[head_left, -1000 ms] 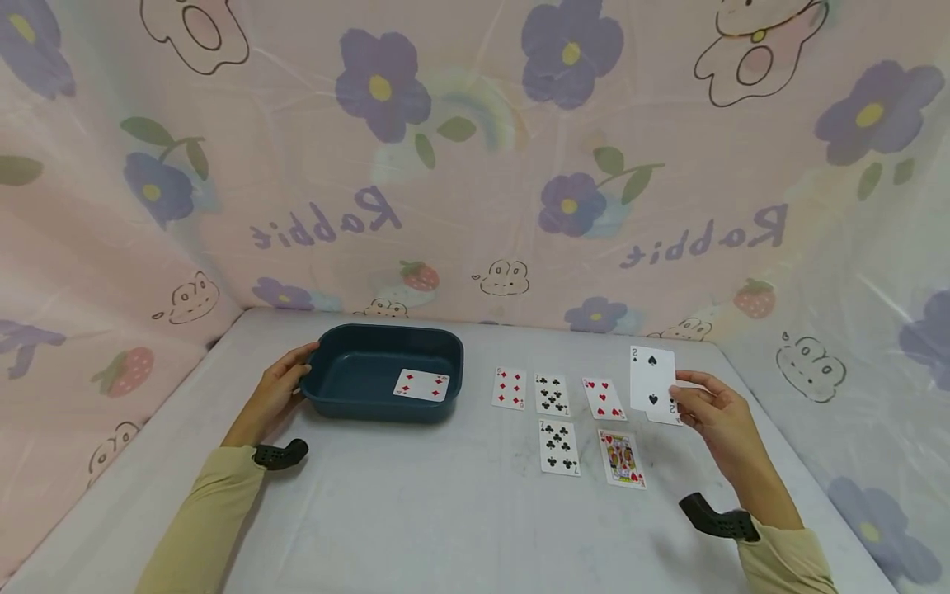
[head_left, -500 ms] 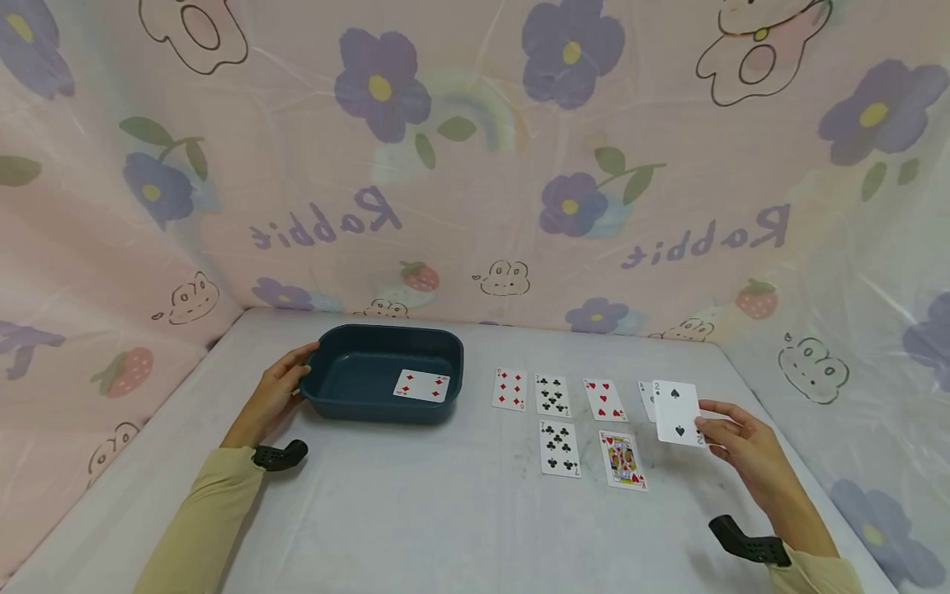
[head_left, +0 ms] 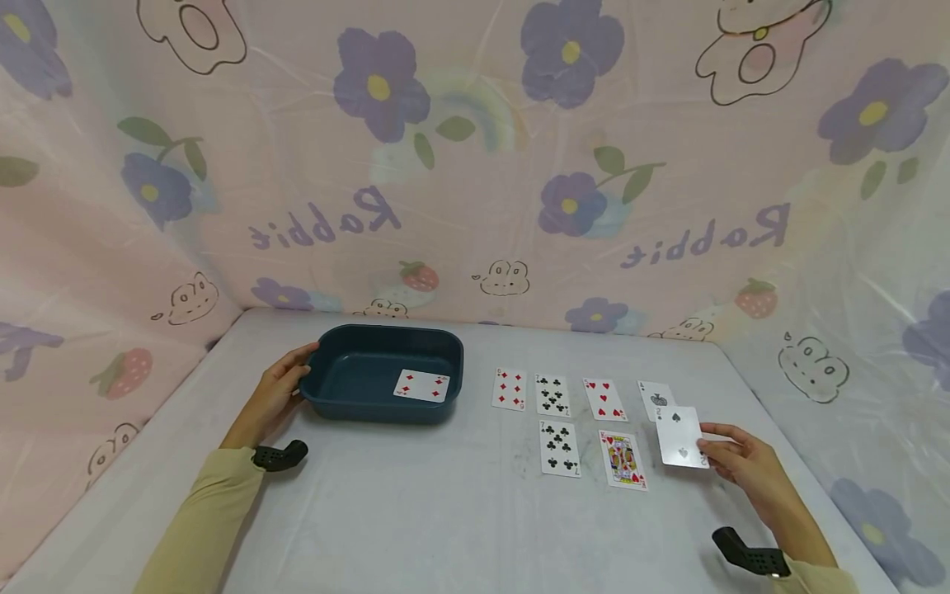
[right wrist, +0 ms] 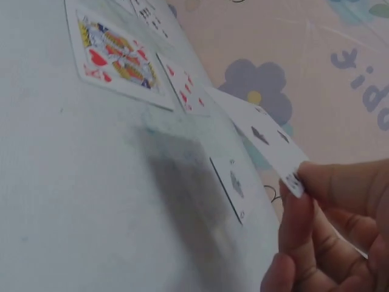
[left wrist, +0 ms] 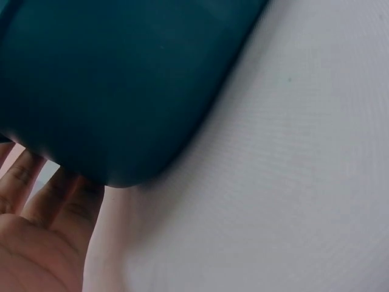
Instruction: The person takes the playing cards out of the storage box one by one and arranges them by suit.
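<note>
My right hand (head_left: 753, 466) pinches a two of spades (head_left: 677, 441) at its right edge, thumb on top, in the head view. The card is lifted over the table and overlaps the near part of an ace of spades (head_left: 656, 394). In the right wrist view the two (right wrist: 255, 131) hangs tilted above the white table with a shadow below. At the left end of a dark teal rectangular tub (head_left: 386, 414), my left hand (head_left: 270, 396) holds its rim; the left wrist view shows fingers (left wrist: 51, 194) against the tub's outside. A four of diamonds (head_left: 421, 385) lies inside, face up.
Left of the ace, face up, lie a five of hearts (head_left: 604, 400), a club card (head_left: 552, 396) and a six of diamonds (head_left: 509, 389). Nearer are a seven of clubs (head_left: 559, 450) and a king of hearts (head_left: 623, 460). A patterned curtain (head_left: 475, 181) encloses the table.
My right hand has moved right and toward me, lowering the two of spades; the ace, largely covered before, now shows more. The left hand and tub stay put.
</note>
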A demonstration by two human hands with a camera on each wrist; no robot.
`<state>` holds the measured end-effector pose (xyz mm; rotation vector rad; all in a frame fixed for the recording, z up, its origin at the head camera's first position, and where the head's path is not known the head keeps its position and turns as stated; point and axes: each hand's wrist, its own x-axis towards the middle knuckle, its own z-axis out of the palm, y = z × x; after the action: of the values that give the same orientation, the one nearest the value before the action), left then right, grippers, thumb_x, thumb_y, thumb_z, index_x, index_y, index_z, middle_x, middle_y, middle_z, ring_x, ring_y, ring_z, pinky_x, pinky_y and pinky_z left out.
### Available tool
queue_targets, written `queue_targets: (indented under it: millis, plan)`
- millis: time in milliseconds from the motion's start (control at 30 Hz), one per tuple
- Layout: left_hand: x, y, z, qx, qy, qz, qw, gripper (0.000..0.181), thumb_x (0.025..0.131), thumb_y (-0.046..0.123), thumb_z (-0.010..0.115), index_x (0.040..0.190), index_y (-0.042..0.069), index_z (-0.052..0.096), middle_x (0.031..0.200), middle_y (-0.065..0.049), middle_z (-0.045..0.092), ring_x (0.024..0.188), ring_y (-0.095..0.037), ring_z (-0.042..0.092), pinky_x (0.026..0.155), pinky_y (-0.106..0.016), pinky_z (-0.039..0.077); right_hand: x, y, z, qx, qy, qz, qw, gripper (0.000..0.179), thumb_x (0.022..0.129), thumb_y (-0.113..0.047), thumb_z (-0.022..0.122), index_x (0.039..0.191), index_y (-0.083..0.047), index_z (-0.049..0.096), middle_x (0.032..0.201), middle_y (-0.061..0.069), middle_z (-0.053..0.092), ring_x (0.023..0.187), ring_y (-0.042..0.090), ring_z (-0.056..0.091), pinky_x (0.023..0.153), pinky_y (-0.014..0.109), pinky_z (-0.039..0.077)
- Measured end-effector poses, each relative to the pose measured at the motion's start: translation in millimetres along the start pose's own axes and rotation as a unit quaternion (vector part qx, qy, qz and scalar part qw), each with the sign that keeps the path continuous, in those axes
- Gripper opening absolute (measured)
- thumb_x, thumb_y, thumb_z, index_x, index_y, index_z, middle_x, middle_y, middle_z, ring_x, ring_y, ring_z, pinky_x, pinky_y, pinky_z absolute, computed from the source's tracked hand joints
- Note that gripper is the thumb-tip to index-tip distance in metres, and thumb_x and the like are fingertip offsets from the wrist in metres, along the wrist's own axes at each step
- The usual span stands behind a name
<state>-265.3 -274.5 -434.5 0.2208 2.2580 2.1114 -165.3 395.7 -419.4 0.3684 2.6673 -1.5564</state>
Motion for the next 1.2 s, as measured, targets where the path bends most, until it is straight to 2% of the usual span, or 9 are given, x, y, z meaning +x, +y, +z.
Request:
queue_targets:
  millis: [300, 433, 667, 833, 967, 1200]
  plan:
    - [-0.3, 0.9, -0.2, 0.004, -0.002, -0.001, 1.0000, 0.048, 0.107, 0.016, 0.035, 0.153, 0.007, 0.026, 0.159, -0.016, 0.012, 0.139, -0.034, 0.018, 0.085, -0.017, 0.044, 2.1, 13, 0, -0.027, 0.007, 0.026, 0.9993, 0.055, 0.095, -0.019, 0.063, 0.134, 0.013, 0.041, 0.083, -0.001, 0.064, 0.071, 0.013, 0.054, 0.060, 0.027, 0.046]
    - [-0.9, 1.7, -0.2, 0.007, -0.003, 0.001, 1.0000, 0.048, 0.107, 0.016, 0.035, 0.153, 0.007, 0.026, 0.159, -0.016, 0.012, 0.140, -0.035, 0.017, 0.085, -0.016, 0.043, 4.1, 17, 0, -0.037, 0.012, 0.036, 0.9986, 0.056, 0.093, -0.020, 0.065, 0.133, 0.013, 0.042, 0.083, 0.000, 0.066, 0.070, 0.014, 0.054, 0.058, 0.026, 0.044]
    - [-0.4, 1.5, 0.9, 0.004, 0.000, 0.003, 1.0000, 0.048, 0.107, 0.016, 0.035, 0.153, 0.007, 0.027, 0.159, -0.017, 0.013, 0.137, -0.032, 0.022, 0.085, -0.019, 0.044, 7.1, 20, -1, -0.066, 0.008, 0.036, 0.9971, 0.058, 0.091, -0.023, 0.066, 0.131, 0.013, 0.044, 0.086, 0.002, 0.067, 0.072, 0.017, 0.054, 0.057, 0.026, 0.043]
    - [-1.2, 0.8, 1.1, 0.005, 0.002, 0.003, 1.0000, 0.048, 0.107, 0.016, 0.035, 0.153, 0.007, 0.027, 0.159, -0.017, 0.013, 0.135, -0.028, 0.027, 0.085, -0.019, 0.045, 8.8, 19, -2, -0.109, 0.013, 0.037, 0.9933, 0.058, 0.091, -0.028, 0.065, 0.129, 0.012, 0.048, 0.083, 0.002, 0.064, 0.074, 0.019, 0.053, 0.058, 0.027, 0.043]
    - [-0.7, -0.1, 0.7, 0.007, 0.003, 0.005, 1.0000, 0.048, 0.107, 0.017, 0.036, 0.153, 0.007, 0.028, 0.159, -0.017, 0.014, 0.132, -0.024, 0.030, 0.084, -0.019, 0.045, 10.7, 21, -2, -0.136, 0.022, 0.032, 0.9900, 0.052, 0.091, -0.027, 0.064, 0.124, 0.011, 0.053, 0.088, 0.006, 0.065, 0.075, 0.019, 0.054, 0.059, 0.028, 0.044]
    - [0.4, -2.2, -0.2, 0.001, 0.005, 0.008, 1.0000, 0.048, 0.106, 0.018, 0.038, 0.152, 0.008, 0.030, 0.158, -0.018, 0.015, 0.122, -0.014, 0.037, 0.083, -0.019, 0.046, 13.5, 25, -2, -0.148, 0.036, 0.038, 0.9876, 0.046, 0.092, -0.025, 0.063, 0.121, 0.010, 0.056, 0.094, 0.013, 0.065, 0.077, 0.020, 0.055, 0.061, 0.028, 0.046]
